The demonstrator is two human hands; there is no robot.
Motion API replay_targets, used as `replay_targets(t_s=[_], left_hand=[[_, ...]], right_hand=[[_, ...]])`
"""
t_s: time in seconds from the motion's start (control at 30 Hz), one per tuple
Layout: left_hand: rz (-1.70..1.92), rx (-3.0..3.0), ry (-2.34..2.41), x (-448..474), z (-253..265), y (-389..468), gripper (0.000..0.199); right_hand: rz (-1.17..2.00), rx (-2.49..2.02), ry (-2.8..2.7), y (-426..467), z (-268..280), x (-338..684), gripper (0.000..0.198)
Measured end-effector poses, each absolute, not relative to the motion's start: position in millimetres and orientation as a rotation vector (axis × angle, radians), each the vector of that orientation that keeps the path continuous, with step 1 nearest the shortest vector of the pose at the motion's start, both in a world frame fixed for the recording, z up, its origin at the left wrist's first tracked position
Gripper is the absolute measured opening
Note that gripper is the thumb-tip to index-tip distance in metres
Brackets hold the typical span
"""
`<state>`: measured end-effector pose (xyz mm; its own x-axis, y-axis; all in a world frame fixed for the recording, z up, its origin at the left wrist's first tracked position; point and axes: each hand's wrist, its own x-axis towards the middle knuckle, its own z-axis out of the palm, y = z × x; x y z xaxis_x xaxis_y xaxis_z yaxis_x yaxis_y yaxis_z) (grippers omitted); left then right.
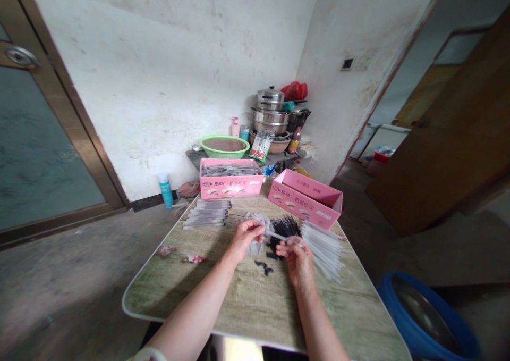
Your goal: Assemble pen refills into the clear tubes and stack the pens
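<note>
A thin translucent tube (278, 236) spans the gap between my two hands over the table. My left hand (247, 237) pinches its left end, and the fingers of my right hand (298, 255) close around the other end. Behind them lies a pile of thin black pieces (286, 226). To the right, many clear tubes (324, 252) are fanned out. Several small black pieces (263, 267) lie in front of my hands. Crumpled greyish material (255, 248) sits beside my left fingers. A row of tubes with dark ends (207, 214) rests at the left.
On the table's far side stand a pink box (231, 186) full of tubes and a second pink box (305, 204), tilted sideways. Beyond are a green basin (223, 153) and stacked pots (271, 117). A blue tub (428, 318) stands on the floor at right.
</note>
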<state>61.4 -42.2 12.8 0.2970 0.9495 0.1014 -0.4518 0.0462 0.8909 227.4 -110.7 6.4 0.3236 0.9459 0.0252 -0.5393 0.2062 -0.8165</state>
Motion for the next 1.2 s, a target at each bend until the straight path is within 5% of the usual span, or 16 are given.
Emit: replay_targets(t_s=[0.37,0.77,1.03,1.2], left_hand=[[1.201,1.052,0.647,59.9,16.3,-42.6,0.026],[1.161,1.234,0.877,58.4,9.6,-40.2,0.054],[1.209,1.332,0.749,57.7,10.6,-37.5,0.036],[1.233,1.292,0.733,56.2,12.8,-39.0,0.042]], right_hand=[[1.094,-0.887,-0.651,-112.8,7.1,227.0,0.027],[1.05,-0.962,-0.699,-112.3,4.3,224.3,0.037],[1.044,-0.979,-0.692,-112.4,4.3,223.4,0.037],[1.043,-0.98,-0.696,-113.3,5.8,222.9,0.038]])
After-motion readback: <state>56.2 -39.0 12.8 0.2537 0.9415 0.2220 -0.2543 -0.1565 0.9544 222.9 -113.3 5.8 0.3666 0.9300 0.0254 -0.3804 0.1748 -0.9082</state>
